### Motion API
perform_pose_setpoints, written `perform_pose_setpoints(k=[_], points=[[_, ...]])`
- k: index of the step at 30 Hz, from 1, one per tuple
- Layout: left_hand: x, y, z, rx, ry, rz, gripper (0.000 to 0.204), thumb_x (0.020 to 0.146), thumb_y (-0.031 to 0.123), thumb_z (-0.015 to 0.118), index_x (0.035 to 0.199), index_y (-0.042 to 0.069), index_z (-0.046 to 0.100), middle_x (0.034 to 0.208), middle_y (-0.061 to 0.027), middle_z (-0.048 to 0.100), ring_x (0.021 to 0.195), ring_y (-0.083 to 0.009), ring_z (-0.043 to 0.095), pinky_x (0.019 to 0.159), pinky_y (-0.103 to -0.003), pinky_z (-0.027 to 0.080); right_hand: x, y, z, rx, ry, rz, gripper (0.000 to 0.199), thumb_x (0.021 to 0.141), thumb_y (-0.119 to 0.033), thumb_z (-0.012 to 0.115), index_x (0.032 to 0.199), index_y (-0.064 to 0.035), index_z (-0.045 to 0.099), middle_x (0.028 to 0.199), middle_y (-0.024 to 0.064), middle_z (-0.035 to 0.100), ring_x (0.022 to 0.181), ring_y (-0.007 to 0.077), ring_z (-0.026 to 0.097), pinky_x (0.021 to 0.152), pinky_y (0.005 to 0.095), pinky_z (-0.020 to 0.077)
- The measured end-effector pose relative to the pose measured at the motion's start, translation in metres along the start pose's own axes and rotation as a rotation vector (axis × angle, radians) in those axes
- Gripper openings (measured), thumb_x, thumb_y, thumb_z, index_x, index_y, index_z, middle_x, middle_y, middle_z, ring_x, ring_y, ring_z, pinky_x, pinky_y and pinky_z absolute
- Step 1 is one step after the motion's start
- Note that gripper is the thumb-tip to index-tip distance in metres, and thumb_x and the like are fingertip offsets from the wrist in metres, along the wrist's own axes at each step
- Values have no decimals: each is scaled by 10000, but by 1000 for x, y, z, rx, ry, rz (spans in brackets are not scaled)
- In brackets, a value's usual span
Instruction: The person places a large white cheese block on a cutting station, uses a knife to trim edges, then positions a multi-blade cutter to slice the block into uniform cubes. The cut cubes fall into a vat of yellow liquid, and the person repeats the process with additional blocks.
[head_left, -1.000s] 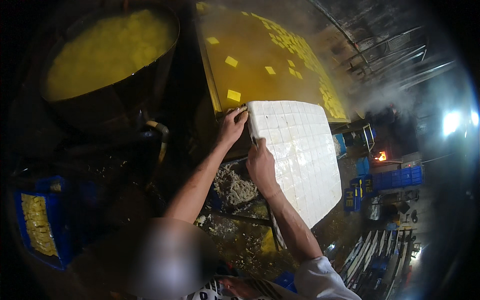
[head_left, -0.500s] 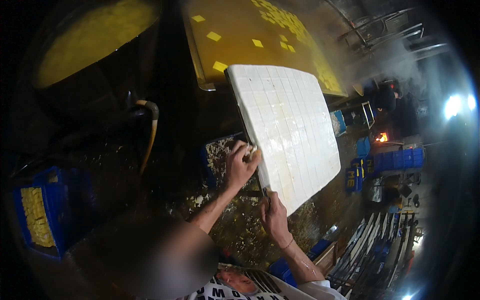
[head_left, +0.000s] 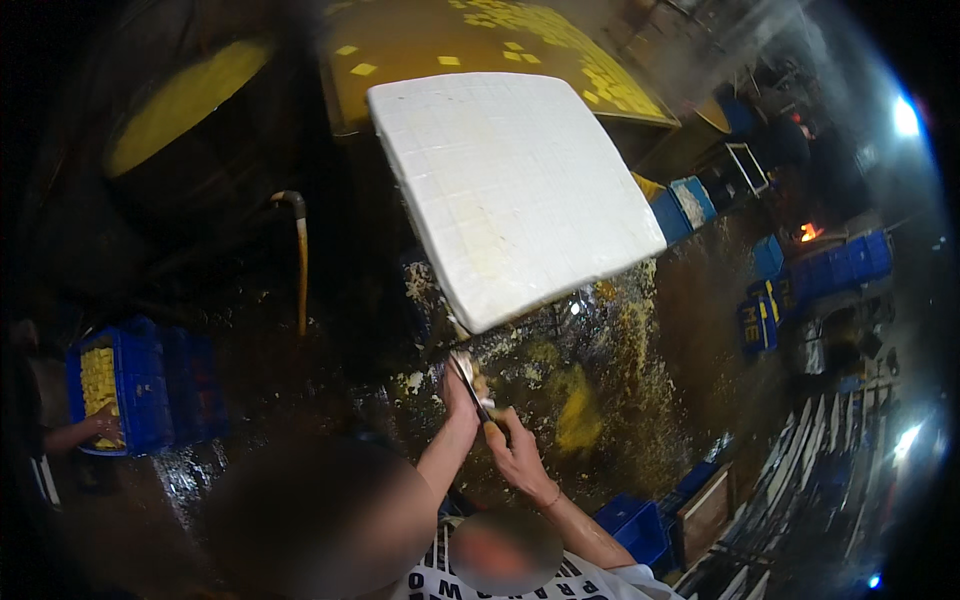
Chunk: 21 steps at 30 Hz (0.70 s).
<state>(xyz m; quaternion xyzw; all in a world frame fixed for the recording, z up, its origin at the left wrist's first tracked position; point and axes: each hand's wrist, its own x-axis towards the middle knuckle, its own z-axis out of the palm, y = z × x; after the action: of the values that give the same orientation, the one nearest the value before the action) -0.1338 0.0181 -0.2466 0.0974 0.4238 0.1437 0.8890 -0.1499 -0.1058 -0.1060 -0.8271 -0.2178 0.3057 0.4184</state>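
A large white tofu slab [head_left: 520, 190] with faint scored lines lies in front of me, its near corner pointing toward my hands. Just below that corner, my left hand [head_left: 460, 400] is curled around small white tofu scraps [head_left: 462, 366]. My right hand [head_left: 515, 452] grips a knife [head_left: 472, 388], whose narrow dark blade slants up and left across the left palm. Both hands are apart from the slab. What supports the slab is mostly hidden beneath it.
Beyond the slab stands a wide vat [head_left: 345, 125] of yellow liquid with floating yellow squares. A round vat [head_left: 190, 105] is at far left. Another person's hand [head_left: 102, 424] touches yellow blocks in a blue crate [head_left: 145, 390]. A curved-handled stick [head_left: 302, 260] stands left; fire [head_left: 810, 232] burns at right.
Both hands have drawn back from the slab's left edge toward me, and the knife now lies over my left palm. Another person's hand has appeared at the blue crate.
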Motion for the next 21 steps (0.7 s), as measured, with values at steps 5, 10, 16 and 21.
perform_pose_setpoints(k=[5,10,16,21], points=[[41,-74,60,57,32,-49,336,972,456,405,918,154,543,666,-49,524,542,-184,534,442,-389,424,-56,71,-78,195,165,-8,252,979,-127,524,1189,7,565,820,39,570,725,92,517,669,274,460],[167,-41,-36,-22,144,189,493,957,458,384,1218,97,594,1193,-135,633,1105,-336,590,943,-538,460,-22,45,-161,295,229,-123,251,992,-134,530,1210,-19,575,803,-35,488,706,65,449,617,234,399],[116,76,21,83,-111,638,412,1006,380,464,1226,49,572,1108,-97,639,996,-199,632,871,-361,512,47,97,-271,467,370,-16,228,1006,-152,522,1200,-38,558,808,-35,533,640,29,455,538,206,391],[53,171,156,412,78,974,698,1021,463,431,1495,-23,271,1529,-172,349,1399,-248,352,1164,-369,271,134,104,-341,537,424,-66,265,1012,-166,498,1248,-46,505,807,-5,556,582,53,476,480,217,404]])
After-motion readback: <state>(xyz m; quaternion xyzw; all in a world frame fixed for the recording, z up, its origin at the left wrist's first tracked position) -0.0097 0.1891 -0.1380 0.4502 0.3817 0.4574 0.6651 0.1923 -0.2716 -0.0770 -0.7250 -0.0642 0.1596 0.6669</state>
